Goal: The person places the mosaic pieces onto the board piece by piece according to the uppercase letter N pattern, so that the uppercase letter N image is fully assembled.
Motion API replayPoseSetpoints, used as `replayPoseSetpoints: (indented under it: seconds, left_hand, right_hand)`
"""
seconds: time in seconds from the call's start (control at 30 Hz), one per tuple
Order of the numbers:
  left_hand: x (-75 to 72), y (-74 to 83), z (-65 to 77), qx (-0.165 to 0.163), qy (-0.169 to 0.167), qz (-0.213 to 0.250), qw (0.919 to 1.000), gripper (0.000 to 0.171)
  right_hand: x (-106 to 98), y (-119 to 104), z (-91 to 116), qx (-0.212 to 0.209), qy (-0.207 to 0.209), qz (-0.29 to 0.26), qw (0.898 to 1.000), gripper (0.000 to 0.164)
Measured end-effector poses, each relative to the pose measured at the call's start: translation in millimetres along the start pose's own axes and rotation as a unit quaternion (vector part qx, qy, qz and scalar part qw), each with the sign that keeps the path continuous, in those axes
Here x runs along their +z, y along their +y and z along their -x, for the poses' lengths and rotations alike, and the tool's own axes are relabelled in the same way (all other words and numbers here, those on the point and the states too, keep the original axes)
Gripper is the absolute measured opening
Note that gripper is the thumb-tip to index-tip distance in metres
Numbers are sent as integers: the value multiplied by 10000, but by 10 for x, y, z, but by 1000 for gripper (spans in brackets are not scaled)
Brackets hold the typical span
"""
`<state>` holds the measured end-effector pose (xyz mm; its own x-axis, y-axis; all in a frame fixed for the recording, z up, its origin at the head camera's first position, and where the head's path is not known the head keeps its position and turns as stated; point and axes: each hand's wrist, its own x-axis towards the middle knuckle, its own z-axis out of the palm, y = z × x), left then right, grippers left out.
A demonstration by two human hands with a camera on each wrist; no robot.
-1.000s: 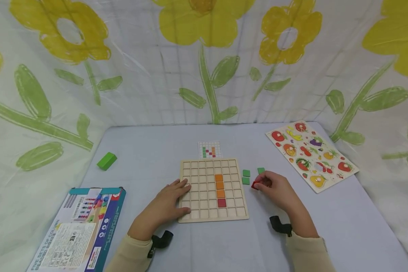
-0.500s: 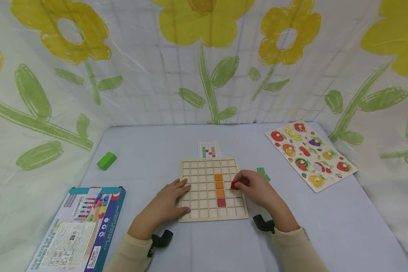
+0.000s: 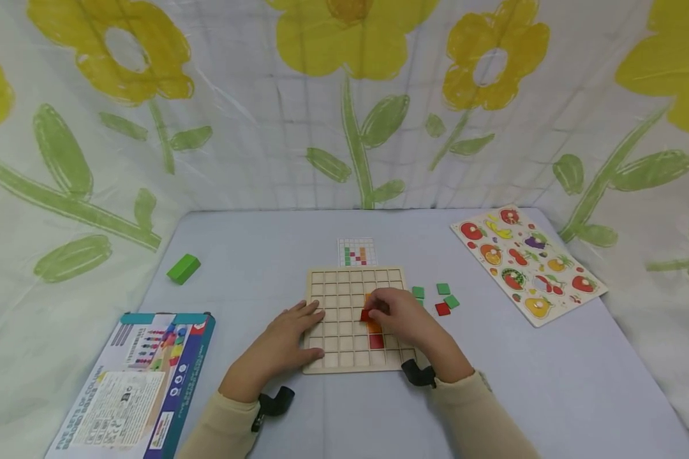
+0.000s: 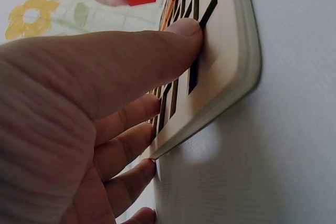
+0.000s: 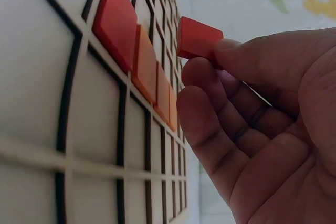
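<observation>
My right hand [image 3: 407, 322] is over the middle of a wooden grid board [image 3: 333, 303], pinching a red square tile [image 5: 197, 39] between thumb and fingertips. In the right wrist view that tile is raised off the grid. Another red tile [image 3: 376, 342] lies in a cell at the near end of a column of orange tiles [image 5: 144, 66], which the right hand partly covers in the head view. My left hand [image 3: 281, 341] rests along the board's left edge, fingers spread on the frame. Its thumb [image 4: 184, 30] lies on the board's near left corner.
Right of the board lie several loose green tiles [image 3: 443, 289] and a red one [image 3: 443, 309]. A pattern card [image 3: 356, 243] sits behind the board. A fruit picture board [image 3: 536, 271] is at the far right, a green block [image 3: 184, 269] and a printed box [image 3: 172, 408] at the left.
My right hand has carried the red tile left, from beside the board to over its middle, uncovering loose green tiles and a red one. The left hand stays in place.
</observation>
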<state>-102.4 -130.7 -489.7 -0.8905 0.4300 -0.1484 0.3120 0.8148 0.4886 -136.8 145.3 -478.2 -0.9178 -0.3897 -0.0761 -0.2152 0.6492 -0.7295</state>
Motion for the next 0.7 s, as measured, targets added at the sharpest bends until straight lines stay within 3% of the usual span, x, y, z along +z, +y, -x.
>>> replayPoseSetpoints:
  seconds: [0.27, 0.7]
  left_hand:
    - [-3, -8, -8, -20, -32, 46, 10000, 75]
    - [-10, -14, -10, 58, -27, 15, 10000, 75]
  right_hand:
    - [165, -40, -90, 36, -226, 492, 9985, 5]
    - [195, -19, -54, -134, -319, 558, 9978, 5]
